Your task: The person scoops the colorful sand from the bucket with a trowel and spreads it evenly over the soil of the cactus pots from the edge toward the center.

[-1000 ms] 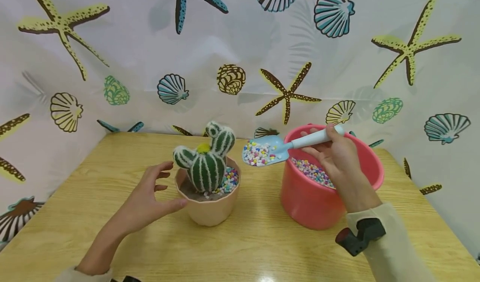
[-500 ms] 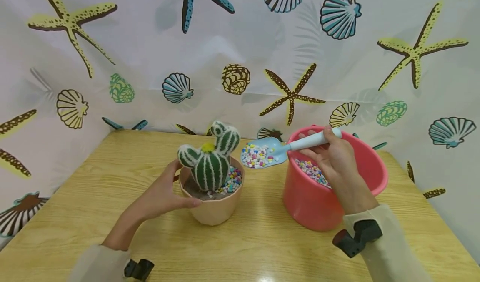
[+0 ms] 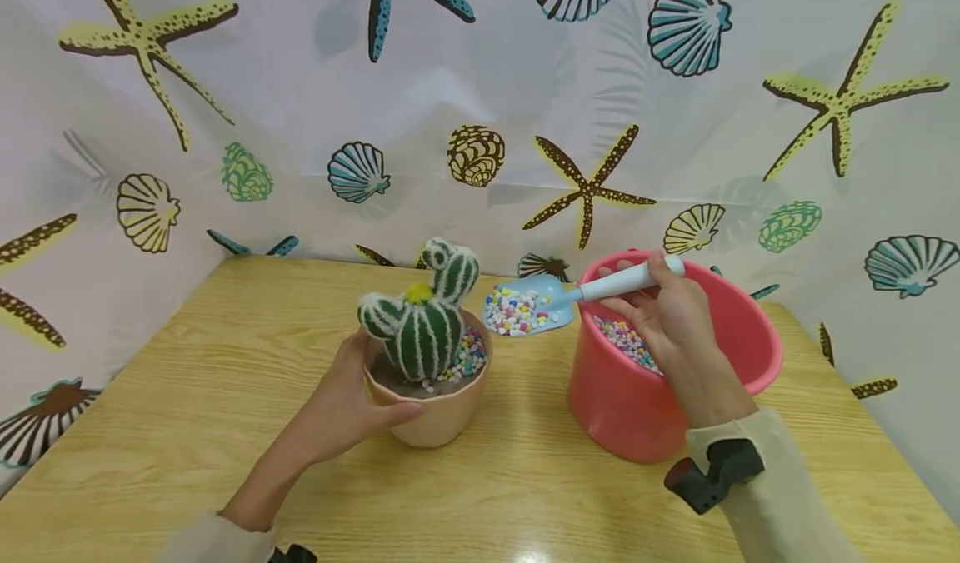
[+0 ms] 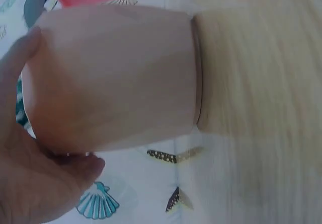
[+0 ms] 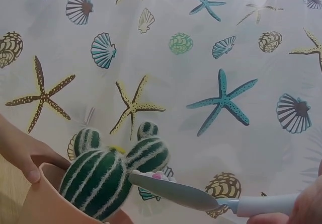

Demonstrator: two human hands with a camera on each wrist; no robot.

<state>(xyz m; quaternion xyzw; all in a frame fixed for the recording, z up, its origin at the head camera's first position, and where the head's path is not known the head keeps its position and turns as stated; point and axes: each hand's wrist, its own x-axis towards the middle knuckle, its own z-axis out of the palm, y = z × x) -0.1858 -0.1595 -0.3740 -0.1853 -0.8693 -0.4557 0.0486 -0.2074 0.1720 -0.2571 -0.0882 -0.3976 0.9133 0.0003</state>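
Note:
My left hand holds the peach flowerpot by its left side, thumb along the front near the rim and fingers round the back. In the left wrist view the pot's wall lies between thumb and fingers. A green felt cactus with white stripes and a yellow flower stands in the pot, with coloured pebbles on its right side. My right hand grips the handle of a light blue scoop. The scoop carries coloured pebbles and hangs between pot and bucket.
A pink bucket stands on the right of the wooden table, with more pebbles inside. My right hand is over its mouth. A white cloth printed with starfish and shells hangs behind and at both sides.
My left hand has moved right, from open beside the flowerpot to holding its side. The right hand and loaded scoop stay nearly still. The head view has shifted slightly.

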